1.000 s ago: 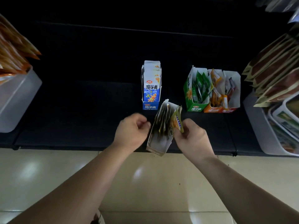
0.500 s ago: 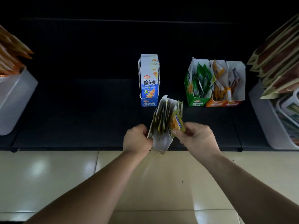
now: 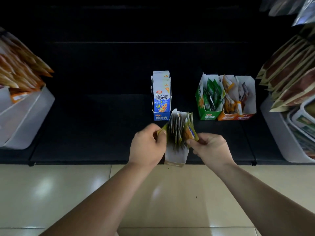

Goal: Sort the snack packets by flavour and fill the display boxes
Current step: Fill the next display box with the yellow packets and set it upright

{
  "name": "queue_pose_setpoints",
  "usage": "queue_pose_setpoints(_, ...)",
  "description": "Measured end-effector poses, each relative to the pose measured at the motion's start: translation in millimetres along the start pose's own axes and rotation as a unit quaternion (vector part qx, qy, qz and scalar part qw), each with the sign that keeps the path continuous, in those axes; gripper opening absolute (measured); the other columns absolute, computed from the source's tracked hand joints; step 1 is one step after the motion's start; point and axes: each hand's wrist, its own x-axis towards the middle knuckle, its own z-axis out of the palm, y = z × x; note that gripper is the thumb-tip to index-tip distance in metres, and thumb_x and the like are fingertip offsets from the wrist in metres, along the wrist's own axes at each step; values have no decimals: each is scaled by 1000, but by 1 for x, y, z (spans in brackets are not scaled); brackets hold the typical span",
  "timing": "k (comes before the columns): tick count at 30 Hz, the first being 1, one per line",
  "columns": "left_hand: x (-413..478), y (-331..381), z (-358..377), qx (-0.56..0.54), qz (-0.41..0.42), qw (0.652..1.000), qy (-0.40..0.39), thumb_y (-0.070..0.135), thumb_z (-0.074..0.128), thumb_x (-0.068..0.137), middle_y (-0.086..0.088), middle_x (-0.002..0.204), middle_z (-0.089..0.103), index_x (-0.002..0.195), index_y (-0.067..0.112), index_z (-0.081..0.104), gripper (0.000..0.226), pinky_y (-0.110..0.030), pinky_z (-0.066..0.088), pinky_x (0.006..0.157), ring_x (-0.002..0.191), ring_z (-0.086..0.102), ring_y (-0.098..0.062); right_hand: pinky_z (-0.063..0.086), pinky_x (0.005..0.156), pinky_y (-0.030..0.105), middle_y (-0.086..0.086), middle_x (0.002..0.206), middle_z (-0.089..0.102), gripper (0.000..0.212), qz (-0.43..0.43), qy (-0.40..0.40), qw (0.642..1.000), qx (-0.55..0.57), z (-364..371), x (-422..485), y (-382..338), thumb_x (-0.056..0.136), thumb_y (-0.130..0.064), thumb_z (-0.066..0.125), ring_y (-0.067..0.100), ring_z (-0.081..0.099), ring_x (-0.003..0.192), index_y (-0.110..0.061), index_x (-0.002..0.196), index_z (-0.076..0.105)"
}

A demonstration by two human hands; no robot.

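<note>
The left hand (image 3: 147,147) is pinching a yellow packet (image 3: 161,131) and the right hand (image 3: 211,149) is pinching an orange packet (image 3: 189,133), both in the white box (image 3: 175,156) at 6 o'clock from the blue box (image 3: 162,99). This box is sitting at the shelf (image 3: 85,133) edge; pulling could be tipping it off.

dim, near-black shelf (image 3: 102,116), ceiling glare on floor tiles (image 3: 40,188), wide-angle edge warp

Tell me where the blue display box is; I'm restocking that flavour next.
In the head view, the blue display box stands upright at centre, beyond the hand-held white box and left of the green box.
</note>
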Motion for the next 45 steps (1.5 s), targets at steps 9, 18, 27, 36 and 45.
queue_pose_setpoints(9,-12,41,-50,-192,-165,967,15,23,53,107,-5,99,71,109,20,63,11,-35,60,50,56,75,-23,63,70,54,0,74,73,7,-21,82,995,46,-23,-13,-29,95,-27,64,25,74,72,-26,88,65)
queue_pose_setpoints(18,-30,26,-61,-288,-278,915,44,15,65,96,-11,84,73,99,16,69,4,-25,40,45,64,59,-21,60,53,42,16,75,72,6,-9,8,997,78,-42,-43,-64,100,-8,62,25,67,54,-11,103,66)
queue_pose_setpoints(27,-42,28,-53,-265,-233,930,-104,-4,72,88,6,93,80,113,25,68,38,-34,60,62,84,76,-14,64,65,41,8,80,76,15,50,-50,992,101,-20,-42,-49,104,-10,58,22,71,64,-19,102,71)
queue_pose_setpoints(36,-36,26,-38,-246,-221,939,-96,13,73,93,-3,92,79,95,15,70,4,-38,61,81,89,76,-19,46,61,31,10,78,68,8,-12,-79,996,33,-15,-23,-55,102,-25,60,11,56,62,-23,98,67)
queue_pose_setpoints(45,-38,32,-41,-209,-175,959,-72,8,77,83,0,64,59,70,12,57,24,-27,45,57,60,53,-12,59,93,53,4,102,78,16,-25,-87,990,109,-30,-22,-85,102,-38,63,27,74,98,-24,109,68)
